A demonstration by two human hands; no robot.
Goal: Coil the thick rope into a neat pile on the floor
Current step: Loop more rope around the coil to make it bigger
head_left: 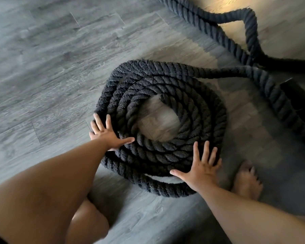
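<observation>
A thick black twisted rope [165, 152] lies coiled in several rings on the grey wood floor [42, 76], with bare floor showing in the coil's middle. From the coil's top right, loose rope [250, 32] runs on toward the upper right, where it loops and crosses itself. My left hand [106, 132] rests flat, fingers spread, on the coil's left edge. Flat on the near right edge of the coil, my right hand [201, 169] also has its fingers spread. Neither hand grips the rope.
My bare right foot [246, 182] stands on the floor just right of the coil. My left knee [88, 224] shows at the bottom. A dark object [299, 95] sits at the right edge beside the loose rope.
</observation>
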